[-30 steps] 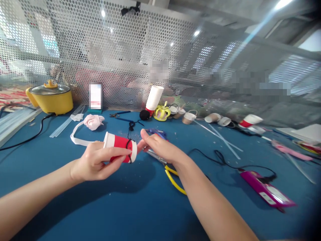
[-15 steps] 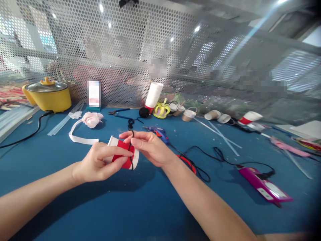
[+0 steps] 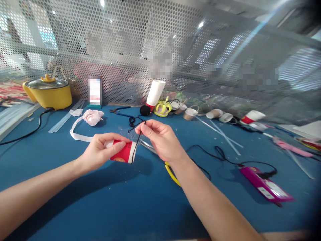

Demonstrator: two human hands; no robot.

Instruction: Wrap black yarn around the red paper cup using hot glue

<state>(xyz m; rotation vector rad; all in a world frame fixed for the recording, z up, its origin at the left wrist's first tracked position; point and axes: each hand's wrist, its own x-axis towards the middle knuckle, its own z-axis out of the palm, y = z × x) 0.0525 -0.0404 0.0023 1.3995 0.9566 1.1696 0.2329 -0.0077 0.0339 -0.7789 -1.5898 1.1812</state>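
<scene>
My left hand (image 3: 99, 152) grips a red and white paper cup (image 3: 124, 152) lying on its side just above the blue table (image 3: 105, 207). A thin black string (image 3: 136, 142) runs up from the cup's rim to my right hand (image 3: 162, 139), which pinches the string's upper end between thumb and forefinger. Under my right wrist lie yellow-handled pliers (image 3: 172, 172), partly hidden.
At the back stand a yellow electric pot (image 3: 47, 92), a pink fabric flower on a white ribbon (image 3: 91, 117), a stack of white cups (image 3: 154, 93), a yellow crown (image 3: 162, 108) and several small cup baskets. A magenta device (image 3: 265, 189) with a black cable lies right. Perforated metal screen behind.
My right hand has lifted off the cup and pulled the black string upward and taut. The cup has turned slightly in my left hand. The camera has tilted a little.
</scene>
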